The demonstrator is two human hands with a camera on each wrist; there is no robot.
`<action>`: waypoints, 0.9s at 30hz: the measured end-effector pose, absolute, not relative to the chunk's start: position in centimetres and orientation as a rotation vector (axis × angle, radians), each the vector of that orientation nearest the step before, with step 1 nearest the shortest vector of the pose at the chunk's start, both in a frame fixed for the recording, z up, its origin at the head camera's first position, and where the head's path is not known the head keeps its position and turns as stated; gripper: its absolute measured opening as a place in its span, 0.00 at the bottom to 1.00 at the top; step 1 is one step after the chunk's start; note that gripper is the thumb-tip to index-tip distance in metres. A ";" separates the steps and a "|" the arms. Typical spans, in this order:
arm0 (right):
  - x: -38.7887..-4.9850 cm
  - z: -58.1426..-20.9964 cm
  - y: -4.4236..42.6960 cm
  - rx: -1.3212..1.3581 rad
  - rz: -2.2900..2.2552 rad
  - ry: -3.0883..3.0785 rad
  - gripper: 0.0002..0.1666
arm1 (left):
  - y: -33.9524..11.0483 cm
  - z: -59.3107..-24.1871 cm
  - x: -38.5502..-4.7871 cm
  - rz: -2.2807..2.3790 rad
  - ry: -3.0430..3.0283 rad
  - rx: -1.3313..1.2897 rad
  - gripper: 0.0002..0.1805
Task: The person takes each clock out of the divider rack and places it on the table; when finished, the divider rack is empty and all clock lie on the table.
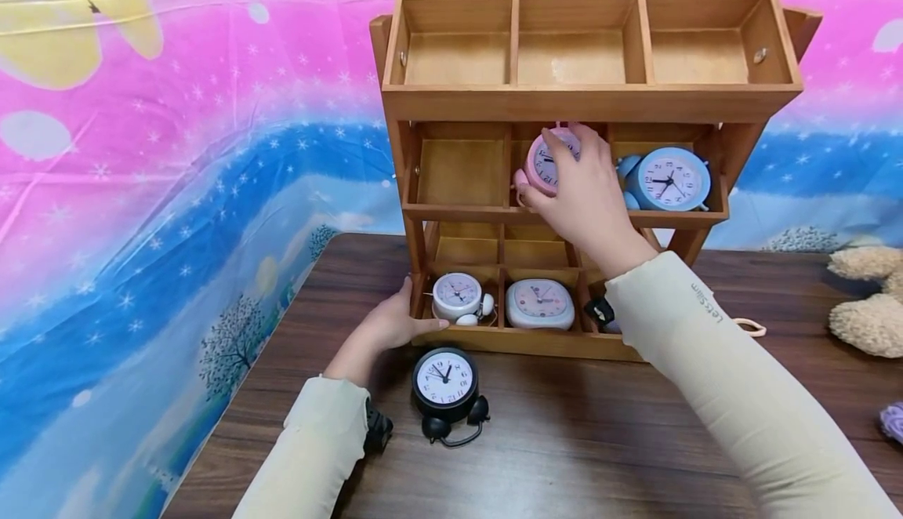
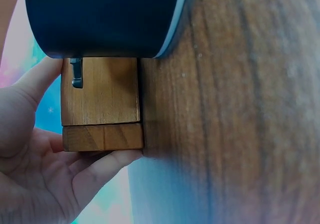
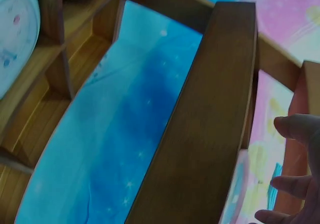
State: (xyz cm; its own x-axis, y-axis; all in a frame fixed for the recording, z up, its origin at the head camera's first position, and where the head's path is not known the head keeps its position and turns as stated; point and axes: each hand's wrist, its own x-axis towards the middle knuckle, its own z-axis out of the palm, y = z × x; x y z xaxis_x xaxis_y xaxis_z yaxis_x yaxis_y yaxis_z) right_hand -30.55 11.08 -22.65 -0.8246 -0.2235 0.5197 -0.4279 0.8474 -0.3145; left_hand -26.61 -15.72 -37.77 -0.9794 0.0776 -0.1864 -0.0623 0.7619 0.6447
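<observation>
My right hand [image 1: 589, 182] reaches into the middle tier of a wooden rack [image 1: 564, 103] and holds a pink twin-bell alarm clock [image 1: 542, 162], thumb by a bell, fingers over its rim. The hand hides part of the clock's face. In the right wrist view only fingers [image 3: 295, 184] show at the right edge. My left hand [image 1: 384, 319] grips the rack's lower left corner, fingers around the wood [image 2: 102, 136] in the left wrist view. Just in front of it, a black twin-bell alarm clock [image 1: 446, 382] lies face up on the table, bells toward me.
Right of the pink clock sits a blue alarm clock [image 1: 670, 179]. The bottom tier holds a white twin-bell clock [image 1: 458, 293] and a pale rounded clock [image 1: 540, 304]. A plush toy [image 1: 871, 315] and a purple item [image 1: 892, 421] lie at the right of the dark table [image 1: 564, 433].
</observation>
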 end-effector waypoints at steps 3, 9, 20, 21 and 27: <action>-31.0 -22.5 11.2 0.434 0.593 -2.582 0.50 | -15.8 -37.8 -26.6 1.023 2.757 0.016 0.61; -31.6 -22.5 11.2 0.334 0.628 -2.623 0.60 | -15.8 -37.8 -26.6 1.023 2.759 0.012 0.61; -32.4 -22.9 11.8 0.310 0.626 -2.617 0.67 | -15.6 -37.4 -26.5 1.021 2.757 0.010 0.61; -32.4 -22.9 11.8 0.312 0.626 -2.615 0.66 | -15.6 -37.4 -26.5 1.020 2.756 0.009 0.61; -32.8 -23.0 11.8 0.320 0.649 -2.632 0.61 | -15.7 -37.3 -26.4 1.017 2.743 -0.010 0.61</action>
